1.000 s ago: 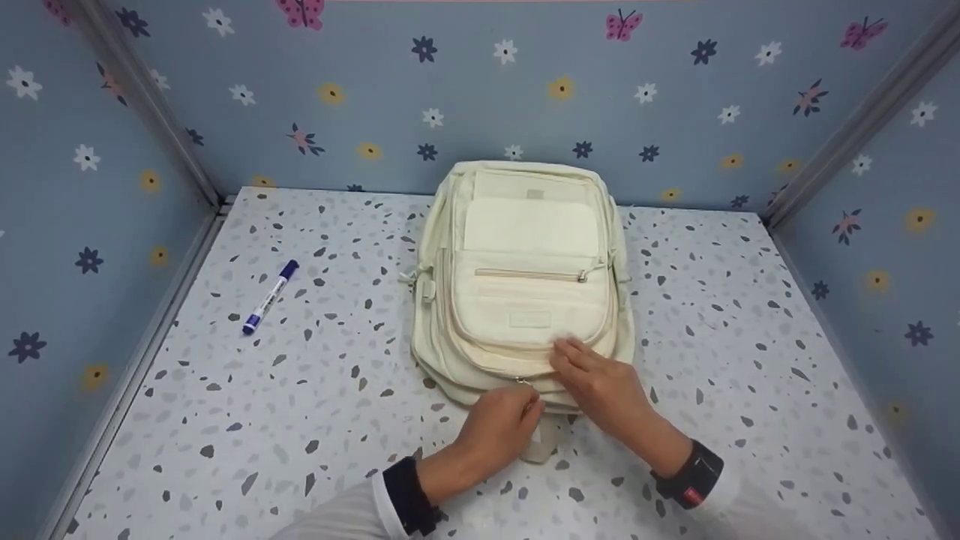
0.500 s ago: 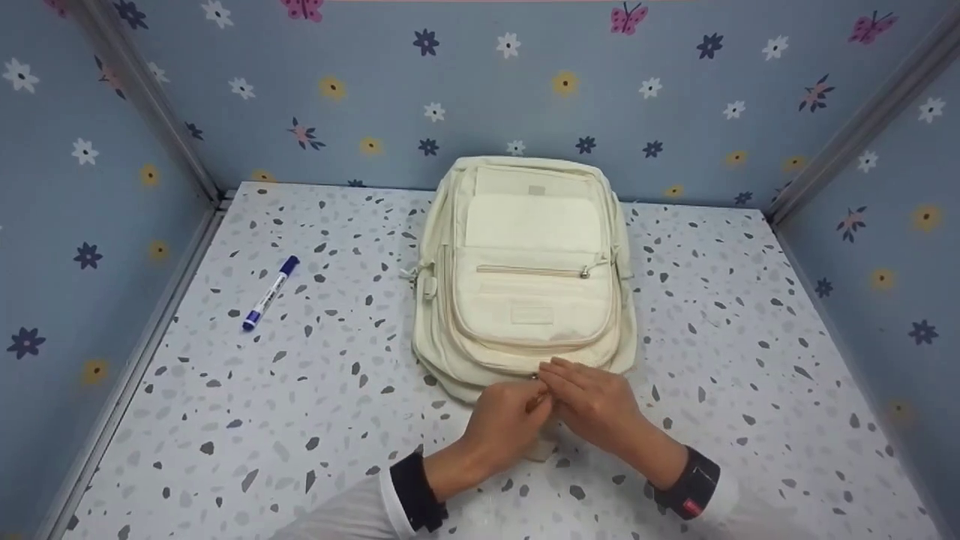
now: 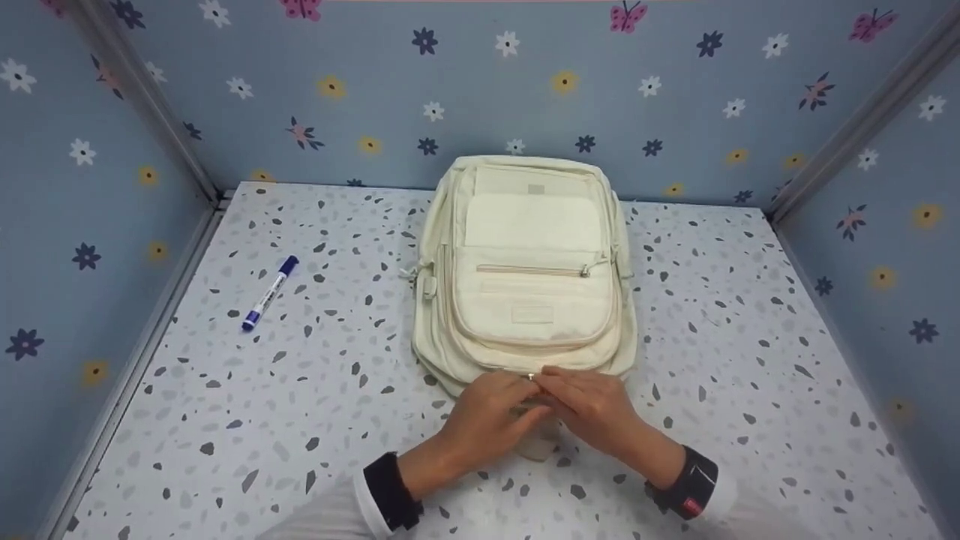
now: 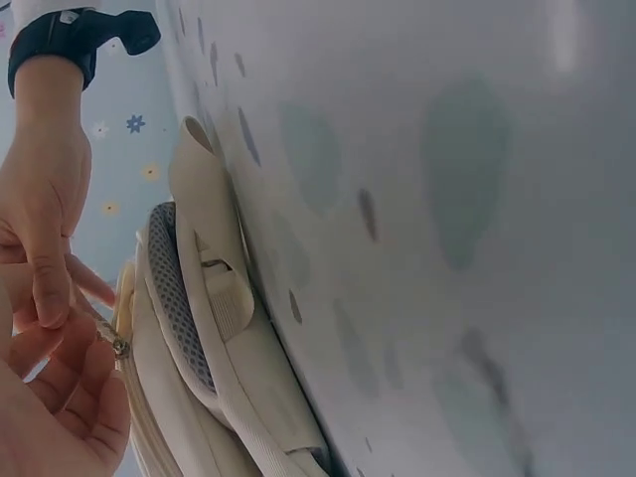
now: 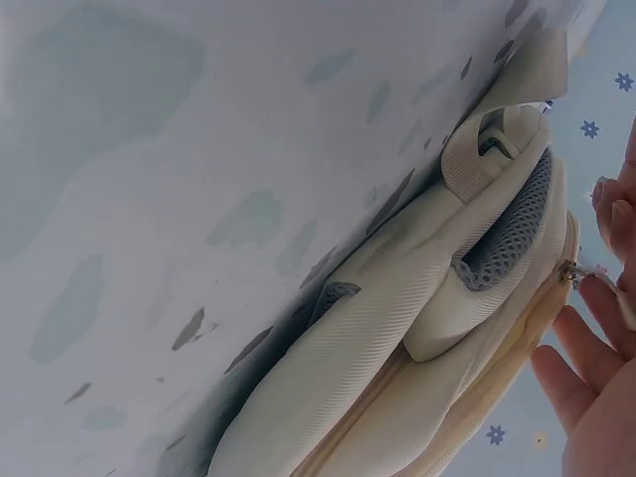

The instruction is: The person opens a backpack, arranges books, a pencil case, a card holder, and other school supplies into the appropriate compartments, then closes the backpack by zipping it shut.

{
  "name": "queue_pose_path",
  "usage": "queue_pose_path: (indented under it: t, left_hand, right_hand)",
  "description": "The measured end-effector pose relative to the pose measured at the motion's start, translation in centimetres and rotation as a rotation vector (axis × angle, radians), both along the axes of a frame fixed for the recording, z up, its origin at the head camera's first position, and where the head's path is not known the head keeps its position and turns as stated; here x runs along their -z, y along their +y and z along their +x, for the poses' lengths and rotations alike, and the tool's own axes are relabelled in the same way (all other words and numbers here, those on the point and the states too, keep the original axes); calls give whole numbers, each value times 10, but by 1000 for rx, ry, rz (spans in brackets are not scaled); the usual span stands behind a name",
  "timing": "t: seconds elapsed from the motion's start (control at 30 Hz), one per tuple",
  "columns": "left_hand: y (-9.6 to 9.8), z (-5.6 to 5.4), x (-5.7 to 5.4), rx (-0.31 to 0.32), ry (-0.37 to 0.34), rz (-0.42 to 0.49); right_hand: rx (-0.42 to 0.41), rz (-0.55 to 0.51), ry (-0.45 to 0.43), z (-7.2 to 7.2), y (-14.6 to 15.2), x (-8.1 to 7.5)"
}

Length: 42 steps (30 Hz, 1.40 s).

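Observation:
A cream backpack lies on its back, front pockets up, its top end toward me. At that end a metal zipper slider sits on the front compartment's zipper. My right hand is over the zipper; in the right wrist view a pale zipper pull runs from the slider into its fingers, which pinch it. Just left of it, my left hand has its thumb apart from its loosely bent fingers, which touch the right hand's fingertips. Part of the bag's top edge is hidden under both hands.
A blue-and-white marker lies on the speckled tabletop left of the bag. Blue flowered panels stand at the back and both sides. The bag's top loop sticks out toward me.
My right hand has come off the front pocket, down and left to the zipper pull. My left hand, earlier pinching there, has loosened, thumb parting from fingers, and shifted slightly left.

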<state>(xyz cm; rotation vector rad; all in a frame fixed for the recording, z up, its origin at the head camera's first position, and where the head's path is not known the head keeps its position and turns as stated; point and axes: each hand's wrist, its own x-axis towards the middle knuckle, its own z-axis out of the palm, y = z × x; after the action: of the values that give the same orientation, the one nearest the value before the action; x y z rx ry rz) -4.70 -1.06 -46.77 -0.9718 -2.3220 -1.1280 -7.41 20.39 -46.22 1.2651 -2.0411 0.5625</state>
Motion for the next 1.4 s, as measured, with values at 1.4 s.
queue_pose_path:
  t: [1.4]
  left_hand:
    - [-16,-22,-2,-232,389,-601]
  right_hand:
    - [332,144,-407,26,-10,-14]
